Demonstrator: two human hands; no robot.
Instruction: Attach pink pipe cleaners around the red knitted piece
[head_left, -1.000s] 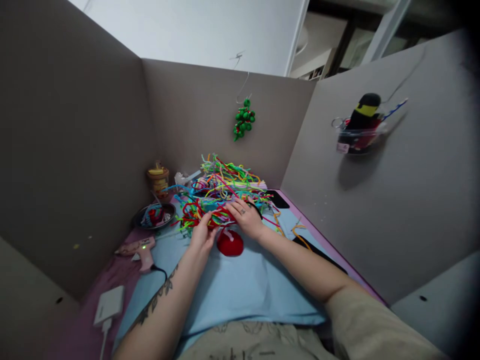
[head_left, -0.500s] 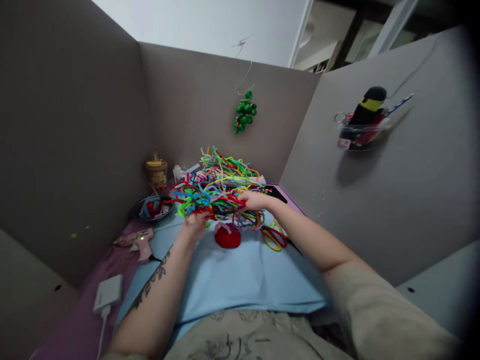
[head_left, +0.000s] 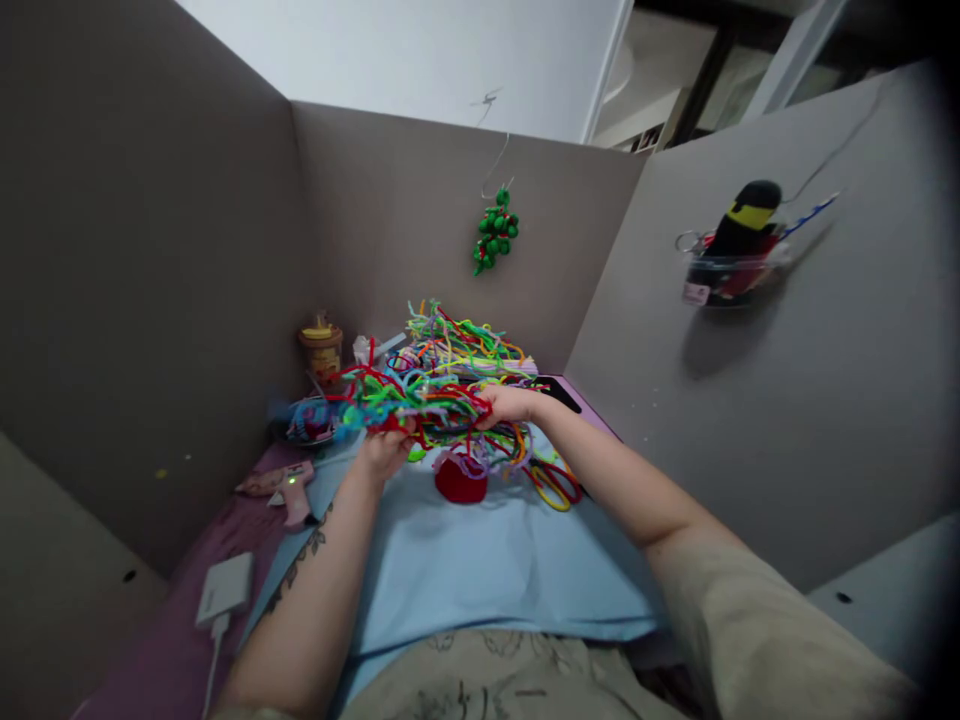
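Observation:
Both hands grip a tangled bundle of colourful pipe cleaners [head_left: 442, 402], raised a little over the blue cloth [head_left: 465, 560]. My left hand [head_left: 386, 452] is closed round its left underside, near red strands. At the bundle's right part, my right hand [head_left: 504, 404] is closed with its fingers wrapped around red and green strands. Blue strands at the left end are smeared by motion. Just below the bundle sits a red rounded piece [head_left: 460, 480] with a light purple strip at its top. Red and yellow loops [head_left: 555, 487] lie to its right.
A second pile of pipe cleaners [head_left: 472, 340] stands behind. On the left are a dark bowl [head_left: 309, 432], a brown cup [head_left: 322, 355], a pink glue gun [head_left: 289, 490] and a white adapter [head_left: 225, 588]. Grey panels surround the table; a green ornament [head_left: 496, 232] hangs at the back.
The bundle's blue left end has swung left and down, partly over the bowl. Both hands keep their hold. The whole view has shifted slightly.

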